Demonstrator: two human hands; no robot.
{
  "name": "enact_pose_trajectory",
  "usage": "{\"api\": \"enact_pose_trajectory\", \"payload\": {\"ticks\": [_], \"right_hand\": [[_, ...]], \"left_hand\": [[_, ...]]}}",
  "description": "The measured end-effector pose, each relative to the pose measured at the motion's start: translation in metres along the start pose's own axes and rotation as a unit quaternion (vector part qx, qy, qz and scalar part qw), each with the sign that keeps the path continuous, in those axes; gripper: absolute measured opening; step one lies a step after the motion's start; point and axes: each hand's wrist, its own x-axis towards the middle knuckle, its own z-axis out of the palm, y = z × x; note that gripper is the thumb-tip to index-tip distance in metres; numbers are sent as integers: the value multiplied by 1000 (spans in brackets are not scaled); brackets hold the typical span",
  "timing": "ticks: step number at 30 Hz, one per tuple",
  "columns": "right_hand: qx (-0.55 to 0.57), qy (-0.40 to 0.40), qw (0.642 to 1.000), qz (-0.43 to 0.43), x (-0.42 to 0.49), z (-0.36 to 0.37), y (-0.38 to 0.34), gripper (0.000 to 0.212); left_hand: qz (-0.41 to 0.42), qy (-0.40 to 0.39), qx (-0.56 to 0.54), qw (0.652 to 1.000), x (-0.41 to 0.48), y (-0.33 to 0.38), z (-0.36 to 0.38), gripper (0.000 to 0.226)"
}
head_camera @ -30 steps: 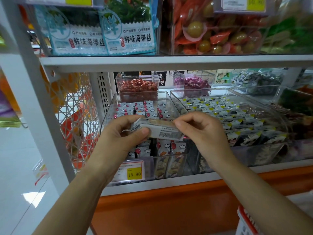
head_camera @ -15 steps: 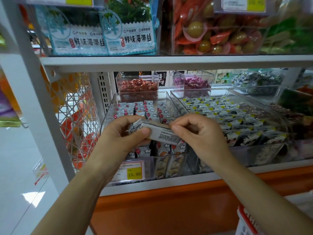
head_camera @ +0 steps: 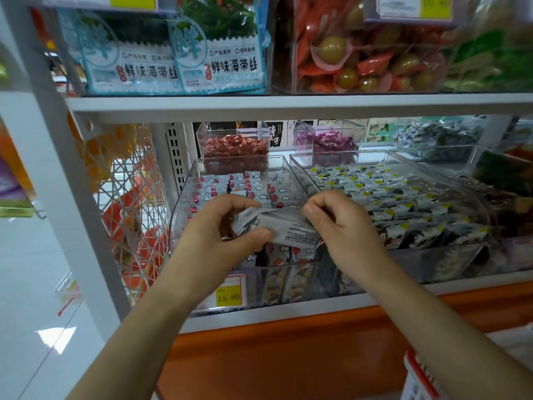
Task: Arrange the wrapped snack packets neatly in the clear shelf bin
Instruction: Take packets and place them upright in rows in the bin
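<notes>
Snack packet [head_camera: 291,230] pinched at both ends, long axis left-right: left hand [head_camera: 219,235] curled round one end, right hand [head_camera: 346,232] nipping the other. Held over front of clear bin [head_camera: 183,203]; packed rows [head_camera: 253,183] directly behind, both hands equally near.

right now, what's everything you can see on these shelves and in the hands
held packets: small stack, count unclear, white-grey, above left bin
left bin: one, clear, lower shelf
binned packets: many, white with red, rows in left bin
right bin: one, clear, beside left bin
yellow-tipped packets: many, white-black, in right bin
price tag: one, yellow, left bin's front
red sweets: one tub, behind left bin
purple sweets: one tub, behind right bin
seaweed packs: two, blue-white, upper shelf
wire basket: one, white, left of lower shelf
left grip: holds stack's left end
right grip: pinches its right end
</notes>
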Motion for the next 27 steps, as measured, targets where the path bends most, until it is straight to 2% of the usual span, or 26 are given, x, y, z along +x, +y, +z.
{"api": "enact_pose_trajectory", "payload": {"ticks": [3,8,13,16,18,20,22,24,27], "right_hand": [[46,-18,999,24,1,-2,1,25],[208,-37,973,98,-2,-3,2,20],[231,-27,966,111,-4,-3,3,16],[252,-16,962,105,-5,-3,4,14],[289,-23,952,98,-6,-5,3,23],[243,-31,967,68,-8,-5,1,34],[199,-19,979,51,-9,-3,-1,35],[214,5,976,51,-4,-3,-4,29],[200,61,976,58,16,-7,-2,14]], "left_hand": [[-21,13,-25,999,1,-2,0,37],[-48,59,-42,996,3,-6,1,32],[-44,64,-25,997,5,-7,2,11],[-54,85,-19,995,8,-4,3,11],[-68,120,-20,990,10,-1,3,16],[-80,140,-25,987,10,1,6,23],[-81,140,-3,987,9,2,9,29],[-68,144,45,986,11,3,10,34],[-13,166,172,971,29,0,5,39]]}}
